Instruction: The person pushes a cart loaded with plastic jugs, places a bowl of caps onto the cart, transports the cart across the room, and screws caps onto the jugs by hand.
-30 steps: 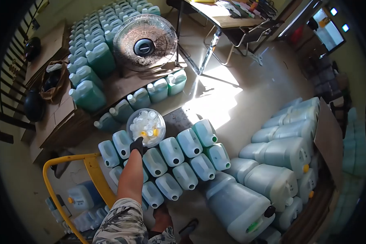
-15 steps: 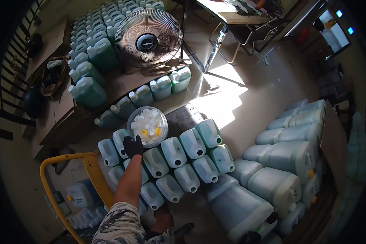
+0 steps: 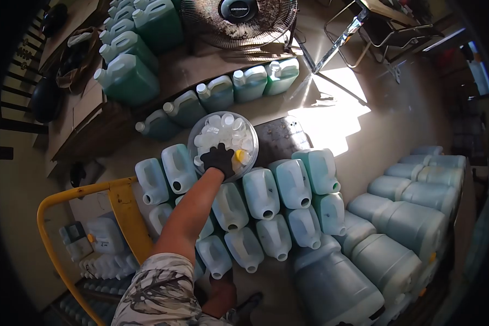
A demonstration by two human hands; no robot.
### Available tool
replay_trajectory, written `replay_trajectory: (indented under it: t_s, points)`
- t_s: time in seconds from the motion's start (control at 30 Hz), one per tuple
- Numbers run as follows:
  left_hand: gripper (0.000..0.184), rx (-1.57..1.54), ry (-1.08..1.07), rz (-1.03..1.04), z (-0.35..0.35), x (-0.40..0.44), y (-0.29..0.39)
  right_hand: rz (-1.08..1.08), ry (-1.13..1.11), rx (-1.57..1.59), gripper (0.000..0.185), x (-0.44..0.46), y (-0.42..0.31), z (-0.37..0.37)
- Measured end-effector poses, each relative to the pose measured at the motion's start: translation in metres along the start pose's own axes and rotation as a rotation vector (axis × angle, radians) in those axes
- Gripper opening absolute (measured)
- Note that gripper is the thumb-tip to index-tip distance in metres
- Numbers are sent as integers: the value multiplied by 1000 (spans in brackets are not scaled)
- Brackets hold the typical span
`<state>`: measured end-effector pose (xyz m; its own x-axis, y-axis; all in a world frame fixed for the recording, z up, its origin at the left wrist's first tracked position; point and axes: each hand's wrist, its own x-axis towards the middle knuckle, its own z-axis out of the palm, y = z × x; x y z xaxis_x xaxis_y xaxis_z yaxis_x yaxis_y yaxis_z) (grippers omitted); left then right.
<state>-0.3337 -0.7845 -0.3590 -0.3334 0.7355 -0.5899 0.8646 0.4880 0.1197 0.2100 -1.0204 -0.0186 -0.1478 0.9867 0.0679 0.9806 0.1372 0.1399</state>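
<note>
Reaches with black-gloved left hand (image 3: pixel 219 158) into a round tub (image 3: pixel 257 146), just above centre frame, with fingers spread over white plastic caps (image 3: pixel 227 119); cannot tell whether gripping any. Shows a yellow cap (image 3: pixel 240 156) just beside the hand. Cannot see right hand or tell its grip. Below the tub, shows uncapped jugs (image 3: pixel 261 190) in rows; at lower right, large jerrycans (image 3: pixel 388 255).

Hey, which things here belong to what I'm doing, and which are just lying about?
Likely part of it:
Round tub under your gloved left hand
Loose caps
Uncapped jugs

Apparently just lying about:
Fan
Yellow metal handle
Capped green jugs
Large containers
</note>
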Motion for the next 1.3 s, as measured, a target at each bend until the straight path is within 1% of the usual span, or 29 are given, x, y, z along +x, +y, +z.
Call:
replay_trajectory:
  t_s: [0.1,0.13,0.23,0.27,0.33,0.37,0.47,0.5,0.6,0.63,0.73,0.77,0.87,0.9,1.0,1.03,1.13,1.17,1.27,1.3]
  points:
    - [59,95,235,-96,-16,-16,11,0,16,0,9,1,-3,1]
    - [59,88,235,-100,-16,-13,9,4,22,0,10,1,-2,2]
    - [59,26,-79,250,-10,-2,-8,17,-15,-25,10,-4,4,6]
    - [59,26,-83,246,-3,5,-14,28,-29,-33,10,-5,4,7]
    - [63,-253,-296,211,19,25,-21,33,-14,-22,9,-6,-1,6]
    - [63,-257,-293,211,30,35,-21,36,5,-11,9,-3,-4,5]
    - [67,-314,-335,35,48,54,-5,32,24,-3,8,2,-8,3]
    - [67,-320,-337,38,54,55,-5,27,16,1,8,2,-9,1]
    - [72,-461,-258,-22,43,47,1,20,17,7,8,2,-5,3]
    - [72,-466,-262,-18,41,42,3,18,11,17,9,0,-2,4]
    - [65,-623,-311,72,33,30,-3,27,-6,36,9,-7,2,5]
    - [65,-618,-312,71,35,32,-8,27,-3,47,10,-8,3,7]
    - [55,-602,-429,240,46,40,-12,9,9,47,12,-3,4,7]
    - [55,-607,-432,238,46,38,-14,3,12,49,13,-2,2,7]
    - [47,-522,-396,307,43,37,-19,0,20,54,15,-3,2,9]
    - [47,-527,-397,305,36,32,-17,7,21,60,16,-4,3,10]
    - [43,-484,-228,242,13,16,-12,14,7,78,15,-6,5,9]
    - [43,-483,-228,243,10,13,-14,17,1,88,14,-6,5,8]
    - [38,-678,101,401,0,6,-24,19,-26,73,11,-7,9,5]
    - [38,-677,103,402,-6,4,-28,15,-54,54,10,-8,10,5]
